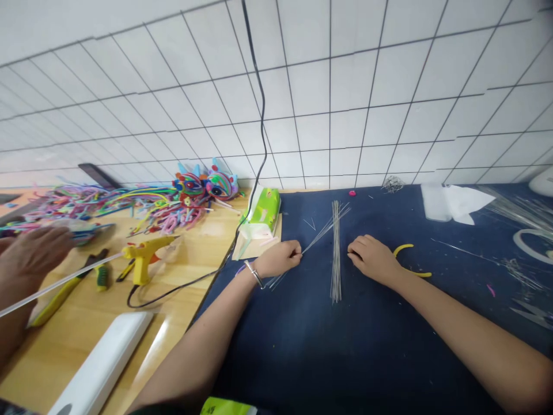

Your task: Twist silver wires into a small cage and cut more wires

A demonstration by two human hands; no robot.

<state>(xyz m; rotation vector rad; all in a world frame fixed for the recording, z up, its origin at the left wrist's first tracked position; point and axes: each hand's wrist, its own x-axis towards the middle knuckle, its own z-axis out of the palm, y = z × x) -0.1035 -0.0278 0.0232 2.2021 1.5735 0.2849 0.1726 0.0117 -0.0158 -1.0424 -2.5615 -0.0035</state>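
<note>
Has a wire bundle (336, 262) between curled left hand (280, 257) and curled right hand (369, 257), probably for easy reach, with slanted wires (318, 236) at the left (whether pinching anything, cannot tell).

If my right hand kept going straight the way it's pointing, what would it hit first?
Likely the long bundle of thin, straight, silver-grey metal wires lying on the dark blue cloth, just ahead of your right hand; the hand's height is unclear, so it might pass above.
</note>
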